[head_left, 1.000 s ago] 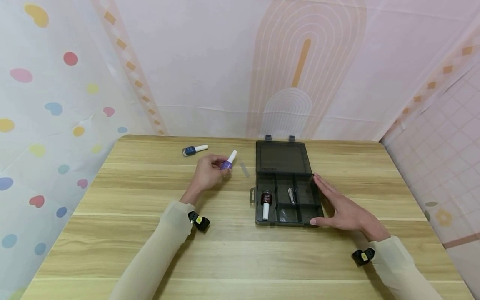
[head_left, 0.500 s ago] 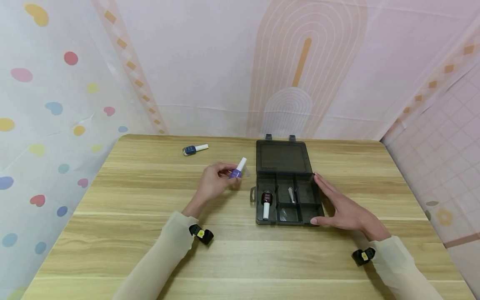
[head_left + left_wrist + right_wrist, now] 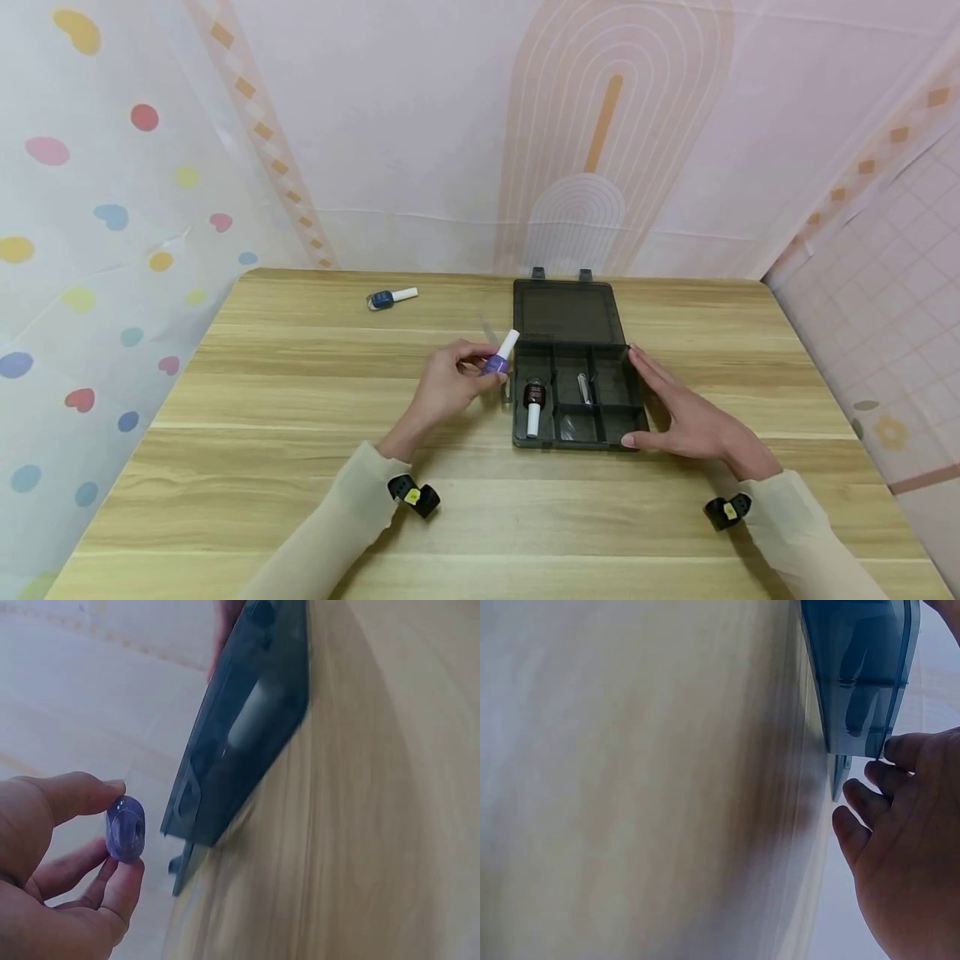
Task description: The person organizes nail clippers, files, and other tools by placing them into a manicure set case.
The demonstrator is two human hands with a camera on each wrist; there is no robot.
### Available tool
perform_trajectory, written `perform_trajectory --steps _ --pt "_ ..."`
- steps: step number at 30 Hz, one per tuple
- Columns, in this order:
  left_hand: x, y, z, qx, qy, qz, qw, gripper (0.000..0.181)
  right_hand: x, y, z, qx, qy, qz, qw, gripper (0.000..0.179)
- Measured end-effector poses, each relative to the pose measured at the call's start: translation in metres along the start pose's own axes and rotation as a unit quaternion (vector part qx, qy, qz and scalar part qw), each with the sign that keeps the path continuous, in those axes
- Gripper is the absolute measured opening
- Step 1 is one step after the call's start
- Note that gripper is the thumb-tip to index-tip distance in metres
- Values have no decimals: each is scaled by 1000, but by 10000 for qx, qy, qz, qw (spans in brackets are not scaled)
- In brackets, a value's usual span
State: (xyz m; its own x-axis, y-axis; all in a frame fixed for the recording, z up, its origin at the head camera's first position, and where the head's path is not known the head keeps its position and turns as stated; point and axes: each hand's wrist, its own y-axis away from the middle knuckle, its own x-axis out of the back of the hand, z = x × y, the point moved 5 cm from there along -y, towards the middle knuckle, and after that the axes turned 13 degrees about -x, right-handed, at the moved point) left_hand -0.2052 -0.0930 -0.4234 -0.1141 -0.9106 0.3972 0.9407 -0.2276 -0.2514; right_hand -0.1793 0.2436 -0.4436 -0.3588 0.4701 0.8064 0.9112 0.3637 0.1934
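Note:
In the head view my left hand (image 3: 450,382) pinches a bottle of purple nail polish (image 3: 495,364) with a white cap, close to the box's left side. The left wrist view shows the purple nail polish bottle (image 3: 125,829) end-on between thumb and fingers. A dark translucent compartment box (image 3: 532,443) lies with its lid (image 3: 566,312) folded back. Inside, a dark red nail polish bottle (image 3: 534,396) occupies the left compartment and a nail clipper (image 3: 583,388) a middle one. My right hand (image 3: 686,421) rests along the box's right side, fingers extended, thumb at the front corner.
A blue nail polish bottle (image 3: 382,299) with a white cap lies toward the table's back left. Behind my left hand is a thin pale strip (image 3: 487,329), partly hidden. The wooden table (image 3: 480,517) meets a patterned cloth backdrop (image 3: 420,150).
My left hand has carried the purple nail polish bottle rightward and toward me, up to the box's left edge. My right hand and the box have stayed in place.

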Motion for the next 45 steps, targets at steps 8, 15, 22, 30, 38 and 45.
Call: perform_trajectory --steps 8,15,22,30,38,45 --pt "-12 5 5 -54 34 54 10000 37 0 0 1 -31 -5 -16 10000 118" --pt "-23 6 7 -16 176 90 9998 37 0 0 2 -25 -12 -22 10000 117" --pt "-28 6 8 66 492 64 9987 29 0 0 1 -11 -21 -12 10000 118" --pt "-20 7 6 311 525 -79 9981 35 0 0 2 18 -23 -3 10000 118" --pt "-7 2 1 135 303 -43 9994 45 0 0 2 39 12 34 10000 118" --pt "5 -1 -5 45 179 142 9997 47 1 1 0 24 129 60 9999 120"
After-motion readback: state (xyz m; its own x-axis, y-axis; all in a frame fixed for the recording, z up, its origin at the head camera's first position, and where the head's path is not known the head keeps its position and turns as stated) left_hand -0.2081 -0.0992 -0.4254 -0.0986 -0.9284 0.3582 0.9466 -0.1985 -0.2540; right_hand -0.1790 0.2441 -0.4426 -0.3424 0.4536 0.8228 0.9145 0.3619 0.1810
